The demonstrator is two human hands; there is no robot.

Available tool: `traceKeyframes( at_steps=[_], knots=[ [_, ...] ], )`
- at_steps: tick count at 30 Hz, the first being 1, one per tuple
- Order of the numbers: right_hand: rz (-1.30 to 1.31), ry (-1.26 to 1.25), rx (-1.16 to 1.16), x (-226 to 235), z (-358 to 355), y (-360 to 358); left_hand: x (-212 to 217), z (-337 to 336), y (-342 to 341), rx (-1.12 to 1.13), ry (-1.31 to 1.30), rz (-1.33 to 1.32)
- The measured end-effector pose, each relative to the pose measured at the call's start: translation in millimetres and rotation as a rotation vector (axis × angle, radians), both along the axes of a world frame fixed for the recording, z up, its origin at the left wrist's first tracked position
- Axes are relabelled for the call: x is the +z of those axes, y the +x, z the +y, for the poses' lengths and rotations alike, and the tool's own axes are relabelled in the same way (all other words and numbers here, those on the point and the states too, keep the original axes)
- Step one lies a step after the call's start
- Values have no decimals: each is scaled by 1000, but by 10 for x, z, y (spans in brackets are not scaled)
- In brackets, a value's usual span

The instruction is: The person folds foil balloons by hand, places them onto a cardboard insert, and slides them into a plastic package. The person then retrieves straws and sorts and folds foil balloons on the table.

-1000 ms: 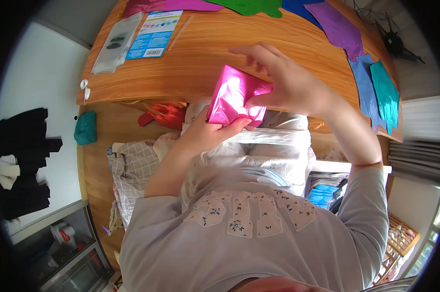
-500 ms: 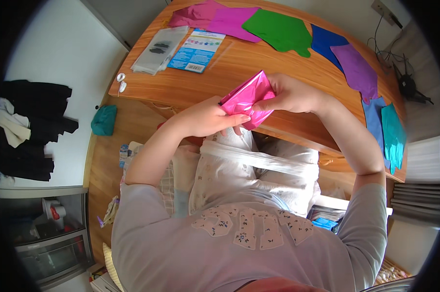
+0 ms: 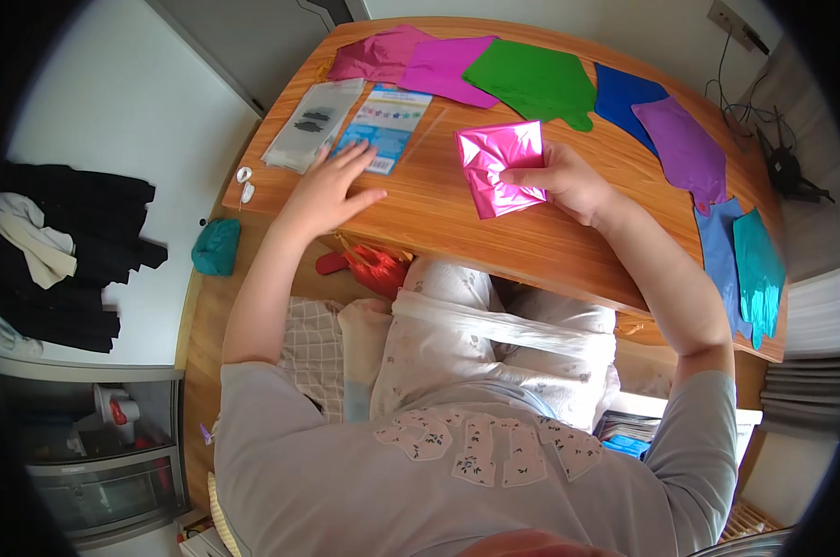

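My right hand (image 3: 573,186) grips a folded, shiny pink foil balloon (image 3: 483,156) by its right side, thumb on top, above the wooden desk (image 3: 410,209). The foil is creased into a rough square. My left hand (image 3: 325,193) is empty, with its fingers spread. Its fingertips reach over the lower part of a blue and white printed card (image 3: 397,111). Just left of that card lies a stack of clear plastic sleeves (image 3: 318,116) with dark marks.
Flat foil balloons line the desk's far and right edges: dark pink (image 3: 373,56), magenta (image 3: 448,70), green (image 3: 531,79), blue (image 3: 629,97), purple (image 3: 684,144), light blue (image 3: 720,251) and teal (image 3: 760,265). Two small white rolls (image 3: 245,184) sit at the left edge. A red pouch (image 3: 380,271) hangs below.
My left hand has let go of the pink foil balloon and moved left to the printed card. The right hand has kept hold of it and shifted slightly right.
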State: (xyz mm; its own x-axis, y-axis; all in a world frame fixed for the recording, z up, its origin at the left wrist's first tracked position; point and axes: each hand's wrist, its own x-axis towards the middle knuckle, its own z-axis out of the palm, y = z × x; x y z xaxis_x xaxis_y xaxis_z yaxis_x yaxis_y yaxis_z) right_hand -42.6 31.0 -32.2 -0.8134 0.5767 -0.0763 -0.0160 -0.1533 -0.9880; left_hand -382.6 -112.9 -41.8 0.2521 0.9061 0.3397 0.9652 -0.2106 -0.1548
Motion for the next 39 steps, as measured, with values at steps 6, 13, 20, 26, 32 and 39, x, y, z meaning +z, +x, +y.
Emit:
traceKeyframes(
  at_steps=[6,13,20,26,32,39],
  knots=[
    [-14,-32,-17,12,3,17,201,-758,463,45,-102,-179],
    [-21,22,-40,78,-94,-10,103,-1054,569,143,224,-400],
    [131,154,11,291,-444,-100,-99,-696,1096,-99,400,-1741],
    [108,149,-5,252,-473,-87,39,-471,1539,-378,-31,-2433],
    [51,103,14,231,-451,-73,-174,-400,1508,-322,-86,-2286],
    [55,130,20,253,-488,-56,-326,-318,1497,-365,-99,-2296]
  ],
)
